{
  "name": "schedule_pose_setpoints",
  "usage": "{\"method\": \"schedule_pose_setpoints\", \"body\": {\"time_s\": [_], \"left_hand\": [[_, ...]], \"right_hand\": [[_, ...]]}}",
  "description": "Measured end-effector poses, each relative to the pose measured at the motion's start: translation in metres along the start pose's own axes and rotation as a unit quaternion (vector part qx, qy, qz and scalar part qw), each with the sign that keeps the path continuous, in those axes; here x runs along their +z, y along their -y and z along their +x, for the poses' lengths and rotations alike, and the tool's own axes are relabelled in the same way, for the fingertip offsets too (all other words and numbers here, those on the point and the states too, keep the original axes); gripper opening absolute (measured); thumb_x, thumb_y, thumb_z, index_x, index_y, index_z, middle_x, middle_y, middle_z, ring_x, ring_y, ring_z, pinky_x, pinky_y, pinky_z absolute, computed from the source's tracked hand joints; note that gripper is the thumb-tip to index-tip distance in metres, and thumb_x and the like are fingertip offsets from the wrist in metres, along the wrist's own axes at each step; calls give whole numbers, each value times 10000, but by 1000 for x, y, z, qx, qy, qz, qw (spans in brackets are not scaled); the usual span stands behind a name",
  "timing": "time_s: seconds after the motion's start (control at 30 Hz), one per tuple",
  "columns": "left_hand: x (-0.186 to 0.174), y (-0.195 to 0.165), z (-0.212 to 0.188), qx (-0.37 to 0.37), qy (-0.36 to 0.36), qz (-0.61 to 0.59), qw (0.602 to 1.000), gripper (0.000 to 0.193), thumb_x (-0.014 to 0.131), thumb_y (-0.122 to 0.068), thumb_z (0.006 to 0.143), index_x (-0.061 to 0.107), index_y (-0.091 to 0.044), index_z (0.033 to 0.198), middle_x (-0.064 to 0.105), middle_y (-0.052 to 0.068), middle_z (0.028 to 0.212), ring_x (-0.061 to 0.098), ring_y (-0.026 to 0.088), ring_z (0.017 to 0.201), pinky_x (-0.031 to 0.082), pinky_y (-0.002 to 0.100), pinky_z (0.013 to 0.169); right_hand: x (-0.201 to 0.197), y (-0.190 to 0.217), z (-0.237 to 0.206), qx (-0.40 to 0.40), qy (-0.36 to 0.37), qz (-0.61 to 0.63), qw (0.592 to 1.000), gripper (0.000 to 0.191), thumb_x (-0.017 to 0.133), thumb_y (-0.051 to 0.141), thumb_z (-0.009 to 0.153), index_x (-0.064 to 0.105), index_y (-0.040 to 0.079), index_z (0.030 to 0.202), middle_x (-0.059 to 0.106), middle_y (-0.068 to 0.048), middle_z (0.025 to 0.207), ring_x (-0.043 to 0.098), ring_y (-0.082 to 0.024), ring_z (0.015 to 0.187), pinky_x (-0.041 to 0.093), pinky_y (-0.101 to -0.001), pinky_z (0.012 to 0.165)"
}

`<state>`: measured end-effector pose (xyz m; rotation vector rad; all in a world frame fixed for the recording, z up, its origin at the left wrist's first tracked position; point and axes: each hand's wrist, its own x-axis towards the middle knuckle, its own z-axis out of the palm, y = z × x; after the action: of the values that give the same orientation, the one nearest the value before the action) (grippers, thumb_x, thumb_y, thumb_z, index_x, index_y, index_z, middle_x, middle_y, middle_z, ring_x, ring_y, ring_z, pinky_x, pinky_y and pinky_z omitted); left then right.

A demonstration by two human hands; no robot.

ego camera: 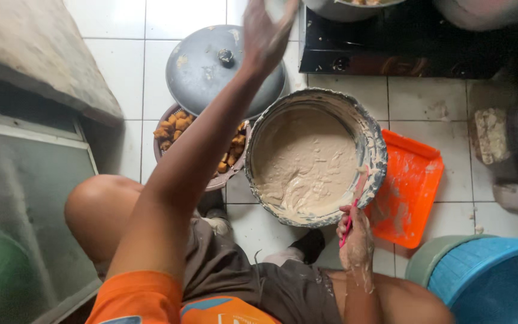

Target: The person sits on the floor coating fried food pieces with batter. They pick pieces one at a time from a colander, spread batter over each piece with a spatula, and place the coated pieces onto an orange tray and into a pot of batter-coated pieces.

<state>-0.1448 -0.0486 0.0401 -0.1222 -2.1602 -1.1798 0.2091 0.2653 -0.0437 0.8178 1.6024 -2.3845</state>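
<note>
A large round basin (376, 139) of pale beige batter sits on the white tiled floor in front of me. My right hand (355, 237), smeared with batter, grips a pink spoon (353, 207) whose end rests in the batter at the basin's near right rim. My left hand (266, 33) is raised and stretched forward toward the top edge, near a pan on the stove; it is blurred, and I cannot tell whether it holds anything. My left forearm crosses over a bowl of fried golden pieces (172, 127).
A dark domed lid (211, 75) partly covers the bowl of fried pieces. An orange tray (412, 186) lies right of the basin. A black stove (403, 45) stands at the back, a blue basket (496, 282) at the near right, a glass-topped cabinet (25, 198) on the left.
</note>
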Motion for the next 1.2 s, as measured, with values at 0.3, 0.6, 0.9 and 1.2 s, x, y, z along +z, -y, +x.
{"method": "schedule_pose_setpoints", "body": {"time_s": [0.3,0.6,0.9,1.2], "left_hand": [[-98,56,-194,-224,41,59,972,404,626,-66,854,647,-72,1258,699,154,1270,642,339,1225,482,431,1074],[-152,132,-306,-395,179,180,883,240,645,-146,881,689,-110,1114,739,137,1136,708,299,1060,561,429,955],[-140,187,-347,-354,402,351,768,478,370,-429,1072,719,-109,1134,715,189,1169,682,417,1080,534,575,906],[-127,169,-349,-546,300,239,745,560,428,-514,1091,715,-34,1139,660,270,1222,609,455,1165,469,521,1006]], "right_hand": [[2,-10,6,-1,-26,-191,981,325,460,329,1075,587,48,1176,561,-41,706,433,-80,495,311,-235,406],[-1,-74,78,-177,77,-652,733,278,534,76,926,659,31,1170,749,-196,932,720,-381,877,560,-462,785],[43,-87,92,-2,228,-854,467,303,532,256,1004,769,96,1104,732,-211,1054,714,-410,997,563,-515,892],[43,-4,35,154,223,-486,831,239,566,219,1018,660,84,1192,678,-152,793,580,-192,604,463,-308,516]]}}
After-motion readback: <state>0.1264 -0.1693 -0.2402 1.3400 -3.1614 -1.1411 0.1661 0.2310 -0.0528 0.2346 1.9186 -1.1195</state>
